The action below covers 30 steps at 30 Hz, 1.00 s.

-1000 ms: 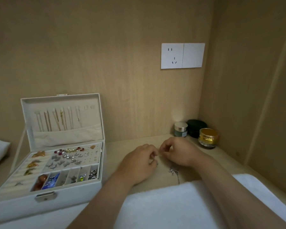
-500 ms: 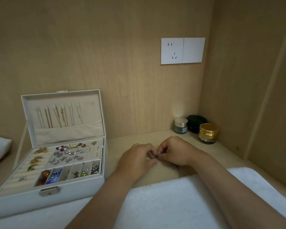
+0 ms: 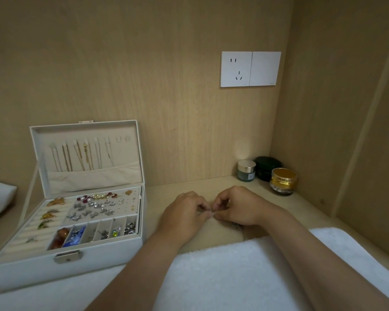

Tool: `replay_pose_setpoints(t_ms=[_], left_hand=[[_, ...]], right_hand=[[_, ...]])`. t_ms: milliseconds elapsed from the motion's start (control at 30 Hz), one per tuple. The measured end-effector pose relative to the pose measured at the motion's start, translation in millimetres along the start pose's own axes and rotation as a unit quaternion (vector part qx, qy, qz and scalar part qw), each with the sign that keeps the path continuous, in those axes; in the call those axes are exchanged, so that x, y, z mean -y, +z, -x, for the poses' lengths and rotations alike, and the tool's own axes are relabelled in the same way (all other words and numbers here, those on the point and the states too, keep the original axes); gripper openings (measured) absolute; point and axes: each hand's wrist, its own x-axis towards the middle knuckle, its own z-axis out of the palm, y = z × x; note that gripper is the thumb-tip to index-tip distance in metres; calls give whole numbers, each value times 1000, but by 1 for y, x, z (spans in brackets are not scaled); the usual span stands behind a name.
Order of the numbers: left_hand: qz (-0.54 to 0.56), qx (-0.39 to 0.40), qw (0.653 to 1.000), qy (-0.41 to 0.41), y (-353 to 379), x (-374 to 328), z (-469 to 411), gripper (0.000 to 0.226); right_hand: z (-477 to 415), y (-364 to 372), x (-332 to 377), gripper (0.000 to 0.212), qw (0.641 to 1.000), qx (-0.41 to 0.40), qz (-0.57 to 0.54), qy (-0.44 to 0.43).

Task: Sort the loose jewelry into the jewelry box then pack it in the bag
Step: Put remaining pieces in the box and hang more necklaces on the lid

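Nearest lies a white towel (image 3: 222, 277), with both forearms crossing over it. Just past its edge, above the wooden shelf (image 3: 211, 187), the left hand (image 3: 184, 216) and right hand (image 3: 238, 205) meet fingertip to fingertip, fingers curled, each pinching an end of a thin silver chain (image 3: 208, 213). A small silver pendant (image 3: 237, 225) shows under the right hand. To the left the white jewelry box (image 3: 76, 263) stands open, lid upright, its trays holding earrings and brooches. Farther back in the corner stand three small jars (image 3: 283, 180), and a white socket (image 3: 236, 68) sits on the wall above.
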Motion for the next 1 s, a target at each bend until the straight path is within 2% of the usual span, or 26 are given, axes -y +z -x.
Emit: replay_pose_setpoints(t_ms=[300,433,600,867,1000], left_hand=[[14,-46,998,-35,-1,-4,0,7],[37,-89,994,-52,-15,-14,-3,9],[49,-126,990,-24,-48,-19,-6,6],[34,-155,987,-30,-120,31,14,6],[74,-179,978,-72,-155,63,32,8]], right_hand=[[-3,5,8,3,1000,-25,-12,-5],[-4,6,14,11,997,-71,-28,-11],[-5,10,38,14,992,-90,-60,-64],[-26,16,98,25,989,-62,-66,-117],[-46,22,137,12,986,-77,-105,-106]])
